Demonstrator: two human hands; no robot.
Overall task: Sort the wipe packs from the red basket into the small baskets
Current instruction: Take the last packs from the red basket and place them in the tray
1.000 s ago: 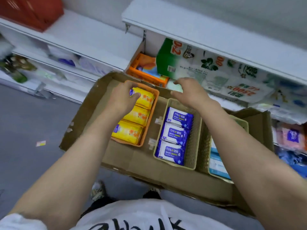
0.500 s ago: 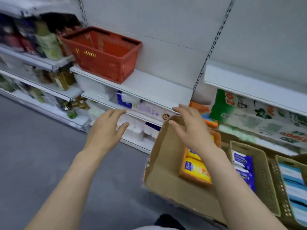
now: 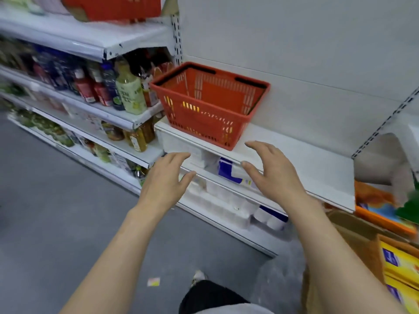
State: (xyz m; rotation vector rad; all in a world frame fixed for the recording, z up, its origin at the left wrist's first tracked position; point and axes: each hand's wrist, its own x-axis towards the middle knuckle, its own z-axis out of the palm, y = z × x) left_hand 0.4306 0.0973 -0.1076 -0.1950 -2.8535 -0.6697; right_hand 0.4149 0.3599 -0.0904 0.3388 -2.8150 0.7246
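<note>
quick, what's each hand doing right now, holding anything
Left hand: open, fingers spread, holding nothing.
Right hand: open, fingers spread, holding nothing, in front of the red basket.

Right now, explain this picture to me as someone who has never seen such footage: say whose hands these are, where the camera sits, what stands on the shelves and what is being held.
There is no machine here. A person wears one camera on the head, so it looks forward and down along their own arms. The left hand and the right hand are both bare, fingers spread, and neither holds anything. They reach toward a red basket that stands on a white shelf. Yellow shows through the slots in its wall; what it contains cannot be told. Bottles fill the shelves at the left. At the lower right edge lies a cardboard tray with yellow wipe packs in an orange basket.
</note>
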